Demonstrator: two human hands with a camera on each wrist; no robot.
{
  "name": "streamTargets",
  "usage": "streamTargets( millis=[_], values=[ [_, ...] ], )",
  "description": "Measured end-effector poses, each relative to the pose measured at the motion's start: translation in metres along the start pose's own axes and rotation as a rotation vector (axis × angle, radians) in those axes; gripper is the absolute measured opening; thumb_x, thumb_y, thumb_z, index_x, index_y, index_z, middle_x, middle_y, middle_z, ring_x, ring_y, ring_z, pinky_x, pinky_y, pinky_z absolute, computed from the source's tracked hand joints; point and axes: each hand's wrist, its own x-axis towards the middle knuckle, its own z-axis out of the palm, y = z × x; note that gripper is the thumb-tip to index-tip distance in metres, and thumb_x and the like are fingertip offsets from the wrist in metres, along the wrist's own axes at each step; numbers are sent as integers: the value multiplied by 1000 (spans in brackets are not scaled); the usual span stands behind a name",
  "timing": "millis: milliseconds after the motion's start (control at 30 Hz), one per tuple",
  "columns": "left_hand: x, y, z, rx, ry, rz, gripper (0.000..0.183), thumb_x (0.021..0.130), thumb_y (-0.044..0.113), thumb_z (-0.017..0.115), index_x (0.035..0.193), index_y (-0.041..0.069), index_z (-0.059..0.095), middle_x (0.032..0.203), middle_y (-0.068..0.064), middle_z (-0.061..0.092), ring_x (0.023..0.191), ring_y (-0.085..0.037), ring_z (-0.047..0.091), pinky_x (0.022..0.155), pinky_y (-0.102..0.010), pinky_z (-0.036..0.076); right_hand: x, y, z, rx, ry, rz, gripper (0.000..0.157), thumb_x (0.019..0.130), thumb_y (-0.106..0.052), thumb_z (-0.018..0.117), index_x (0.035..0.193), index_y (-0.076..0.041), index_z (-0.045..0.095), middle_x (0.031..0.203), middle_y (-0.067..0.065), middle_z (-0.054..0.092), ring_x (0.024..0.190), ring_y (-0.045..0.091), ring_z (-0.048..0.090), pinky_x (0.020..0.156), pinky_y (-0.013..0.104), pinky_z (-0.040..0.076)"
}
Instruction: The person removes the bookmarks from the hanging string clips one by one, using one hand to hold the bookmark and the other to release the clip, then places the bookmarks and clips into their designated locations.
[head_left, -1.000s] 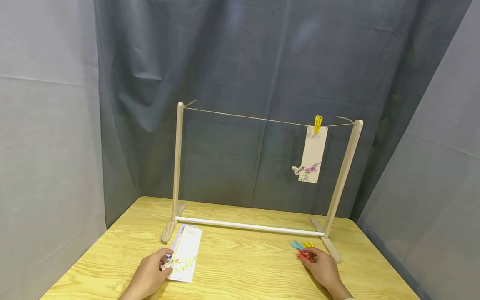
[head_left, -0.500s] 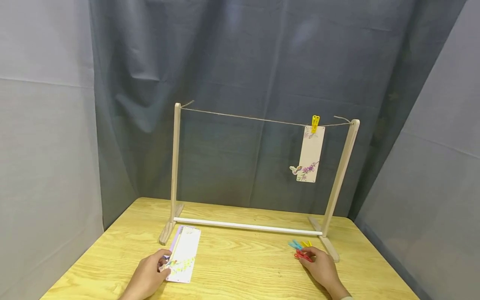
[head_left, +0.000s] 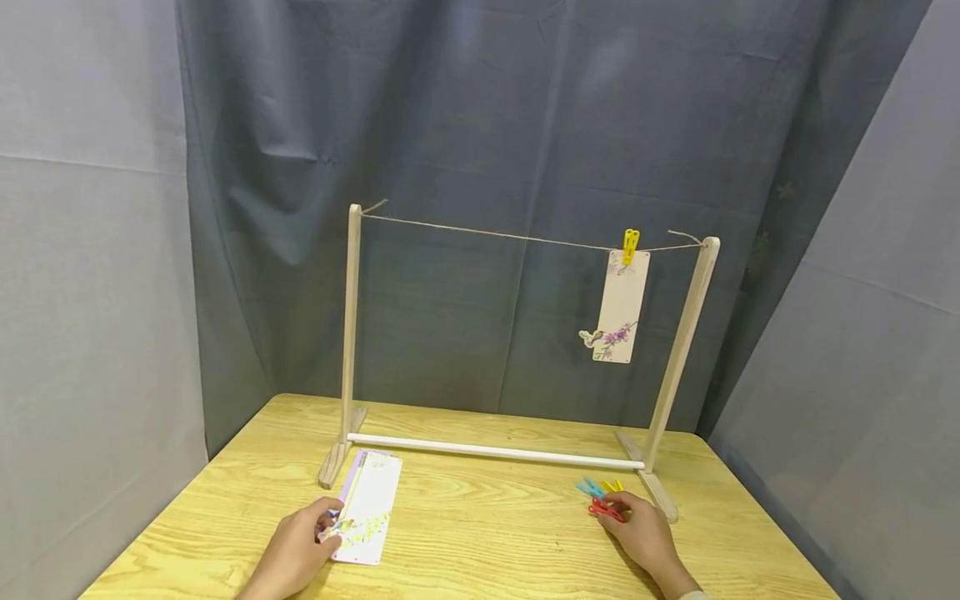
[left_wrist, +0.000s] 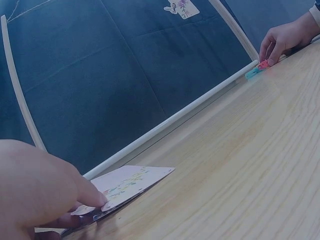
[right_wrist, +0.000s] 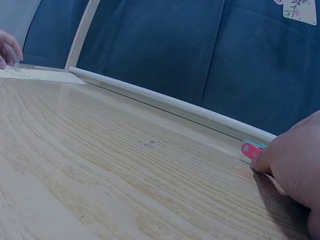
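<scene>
Now then, we have a smooth white card (head_left: 375, 500), a flat rectangle printed with yellow blossom, its bird-shaped cut-out jutting from the left edge, and a lilac card (head_left: 352, 477) peeping out beneath it. Our left hand (head_left: 296, 546) has that left edge pinched, thumb on top! Over on the right, our right hand (head_left: 641, 533) nips a slim red clothespin (head_left: 600, 507) between thumb and fingertips, a glossy blue clothespin (head_left: 591, 488) and a yellow clothespin (head_left: 612, 486) lying just beyond. All this on a pale wooden table (head_left: 480, 533) with wavy grain, the card at near left, the red clothespin at near right. Farther off we see a wooden frame (head_left: 351, 325) with a white rod (head_left: 495, 452) low down and a thin, rough string (head_left: 480, 232) across the top, where a yellow clip (head_left: 631, 247) holds a hanging card (head_left: 622, 296) at the right. A creased dark curtain (head_left: 420, 350) backs it, paler cloth (head_left: 90, 292) on either side. And the lines: our white card runs near to far, its far end slanting right, blossom at the near end; the red clothespin lies roughly left to right, its free end pointing left
</scene>
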Motion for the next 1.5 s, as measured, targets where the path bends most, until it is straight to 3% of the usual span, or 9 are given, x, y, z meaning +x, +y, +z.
streamTargets(
  millis=[367,1500],
  values=[
    [-1,0,0,-5,20,18,42,82,-1,80,122,3,69,87,4,59,74,-14,51,65,-30,45,0,1,1,5,-1,12,29,83,-14,86,109,-6,77,90,-2,71,78,14,61,70,38,50],
    [0,-3,1,-38,-5,5,40,83,-2,80,122,2,69,89,3,59,75,-14,51,66,-30,46,0,0,1,5,18,5,30,82,-17,89,107,-5,77,92,0,73,80,16,65,71,38,54]
  ],
)
